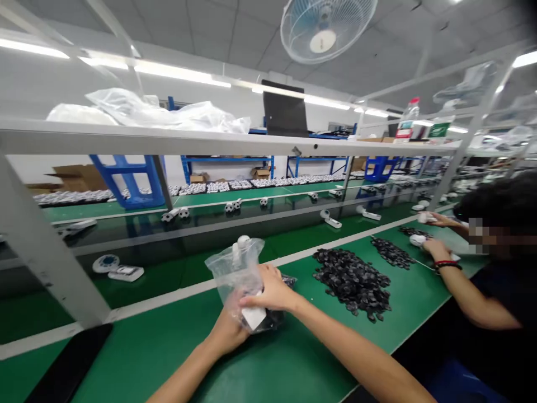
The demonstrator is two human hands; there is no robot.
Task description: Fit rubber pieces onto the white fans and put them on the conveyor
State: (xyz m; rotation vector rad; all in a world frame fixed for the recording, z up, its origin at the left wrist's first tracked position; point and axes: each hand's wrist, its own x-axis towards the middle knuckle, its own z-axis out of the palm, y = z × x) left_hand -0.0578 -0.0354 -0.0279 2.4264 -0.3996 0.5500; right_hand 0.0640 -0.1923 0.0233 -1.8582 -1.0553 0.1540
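We have both hands closed on a clear plastic bag (237,268) with a white device (242,244) poking up inside: our left hand (229,330) underneath, our right hand (272,288) over the front. It sits above the green surface (168,341). Beyond lies a pile of dark parts (352,280), then a co-worker's hands (436,246).

Left hand (226,333): grip under the clear plastic bag (239,268), closed on it.
Right hand (272,291): pressed on the bag's front, over a white device (243,244) inside.
Tabletop (293,358): green; pile of dark parts (352,280) just right.
Co-worker's hand (436,249): farther right.
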